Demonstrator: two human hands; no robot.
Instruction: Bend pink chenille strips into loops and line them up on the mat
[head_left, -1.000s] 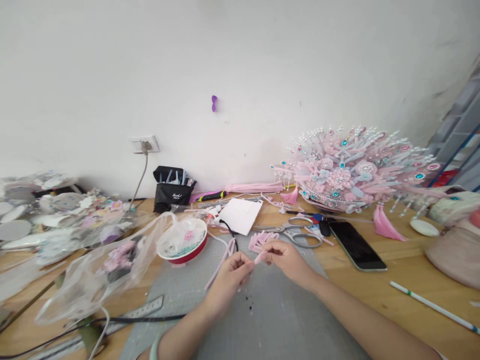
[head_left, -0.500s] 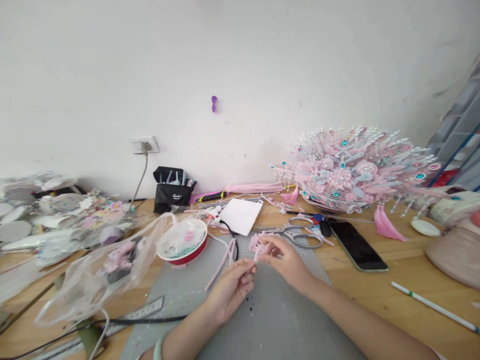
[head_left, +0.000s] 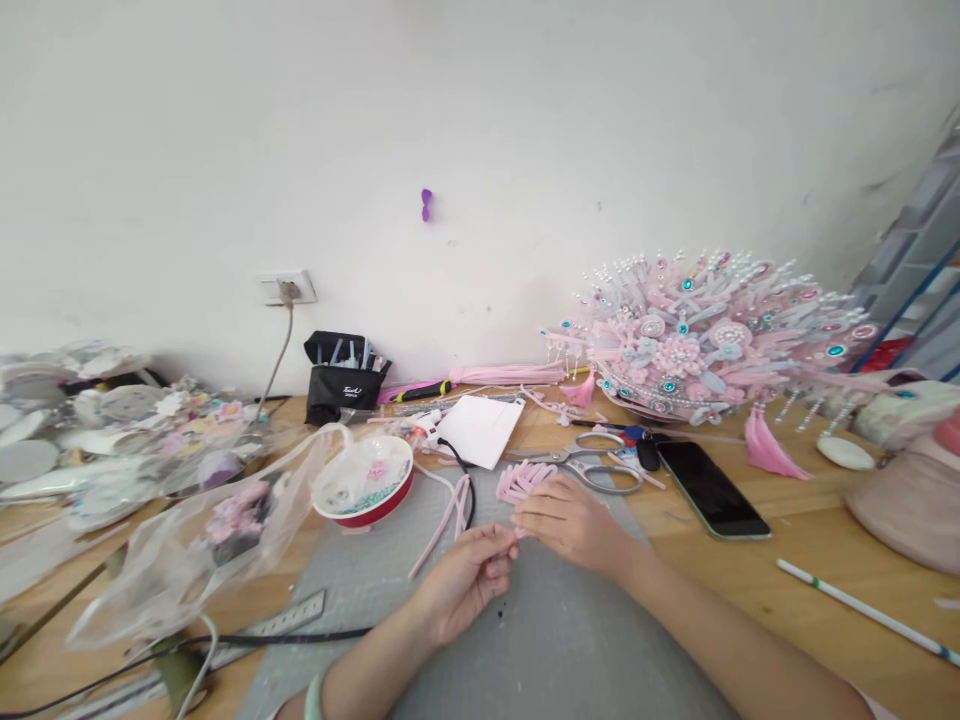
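Note:
My left hand (head_left: pixel 469 578) rests on the grey cutting mat (head_left: pixel 525 640), fingers curled and pinched near the right hand. My right hand (head_left: pixel 571 520) lies palm down just beyond it, fingertips at a small pile of short pink strips (head_left: pixel 521 478). A bit of pink shows between the two hands; what each finger grips is too small to tell. Long pink strips (head_left: pixel 448 512) lie to the left of the hands. Silver scissors (head_left: pixel 592 465) lie just behind the right hand.
A red-rimmed bowl of beads (head_left: pixel 364 482) and a clear plastic bag (head_left: pixel 217 530) sit left. A black phone (head_left: pixel 712 488), a large pink beaded headdress (head_left: pixel 705 340) and a white pen (head_left: pixel 862 610) are right. A black pouch (head_left: pixel 341 378), white paper (head_left: pixel 480 428) and metal ruler (head_left: pixel 277 620) lie around.
My right hand moved from holding a pink piece up between both hands down to the pile of pink strips. The left hand lowered slightly toward the mat.

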